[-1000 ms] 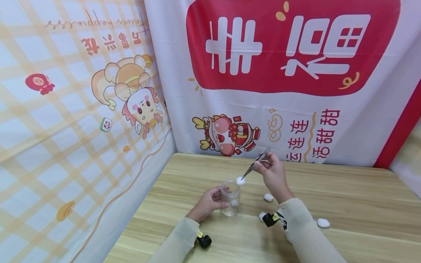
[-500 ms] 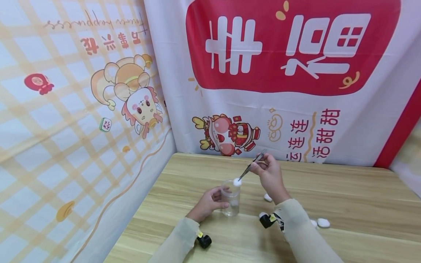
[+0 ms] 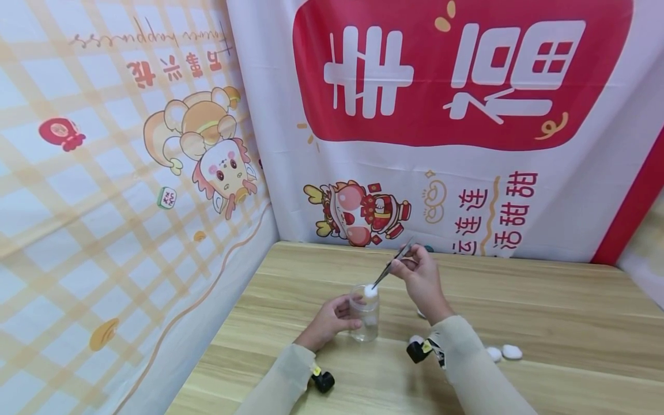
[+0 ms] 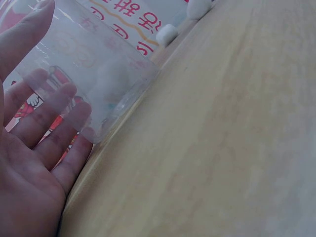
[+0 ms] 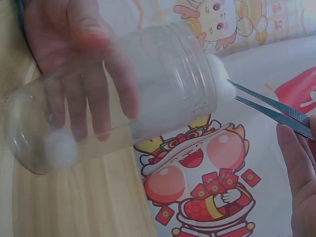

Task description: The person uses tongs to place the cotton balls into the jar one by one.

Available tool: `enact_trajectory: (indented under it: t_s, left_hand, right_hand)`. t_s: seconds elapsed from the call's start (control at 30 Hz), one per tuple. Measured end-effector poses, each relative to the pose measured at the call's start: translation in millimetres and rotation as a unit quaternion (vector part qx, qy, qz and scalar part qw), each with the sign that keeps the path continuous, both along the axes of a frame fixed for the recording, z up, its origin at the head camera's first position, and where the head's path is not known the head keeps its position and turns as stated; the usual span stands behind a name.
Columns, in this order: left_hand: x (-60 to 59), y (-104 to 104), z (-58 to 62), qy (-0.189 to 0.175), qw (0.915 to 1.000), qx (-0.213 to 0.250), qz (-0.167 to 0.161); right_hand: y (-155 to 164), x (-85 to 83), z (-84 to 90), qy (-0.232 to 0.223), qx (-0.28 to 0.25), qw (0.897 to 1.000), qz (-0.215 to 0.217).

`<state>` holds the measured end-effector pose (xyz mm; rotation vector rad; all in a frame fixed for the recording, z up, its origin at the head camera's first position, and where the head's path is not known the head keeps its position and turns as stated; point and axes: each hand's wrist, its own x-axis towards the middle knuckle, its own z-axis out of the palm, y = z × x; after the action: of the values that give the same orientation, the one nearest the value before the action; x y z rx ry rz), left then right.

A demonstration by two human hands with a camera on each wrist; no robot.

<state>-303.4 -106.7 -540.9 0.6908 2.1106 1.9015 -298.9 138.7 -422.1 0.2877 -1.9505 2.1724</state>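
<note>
A clear plastic jar (image 3: pixel 365 314) stands upright on the wooden table (image 3: pixel 544 311). My left hand (image 3: pixel 332 320) wraps its fingers (image 5: pixel 94 94) round the jar (image 5: pixel 123 94) and steadies it. My right hand (image 3: pixel 417 274) pinches metal tweezers (image 3: pixel 390 265), whose tips hold a white cotton ball (image 3: pixel 370 291) right at the jar's mouth. The right wrist view shows that ball (image 5: pixel 219 79) at the rim, the tweezers (image 5: pixel 271 106) and another cotton ball (image 5: pixel 59 148) on the jar's bottom. In the left wrist view my fingers (image 4: pixel 39 128) show through the jar's (image 4: pixel 94 84) wall.
Loose cotton balls lie on the table right of the jar: two together (image 3: pixel 505 353) at the right and one (image 3: pixel 415 340) by my right wrist. Printed cloth backdrops (image 3: pixel 441 115) close off the table at the back and left.
My right hand has moved left and down, bringing the tweezers and cotton ball from just right of the jar's mouth onto its rim. The left hand and jar have stayed put.
</note>
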Motion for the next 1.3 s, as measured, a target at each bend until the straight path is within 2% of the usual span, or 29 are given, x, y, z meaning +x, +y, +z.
enact_trajectory:
  t_s: [0.43,0.9,1.3]
  left_hand:
    - [0.5,0.9,0.0,-0.008,1.0,0.002,0.001]
    - [0.2,1.3,0.7,0.005,0.9999,0.006,-0.007]
    - [1.8,2.7,3.8,-0.001,1.0,0.003,0.001]
  right_hand:
    - [0.6,2.2,-7.4,-0.006,0.004,1.0,-0.005]
    - [3.8,1.8,-10.0,-0.01,-0.005,1.0,-0.008]
    - [5.5,0.9,-5.3,-0.012,0.01,1.0,-0.015]
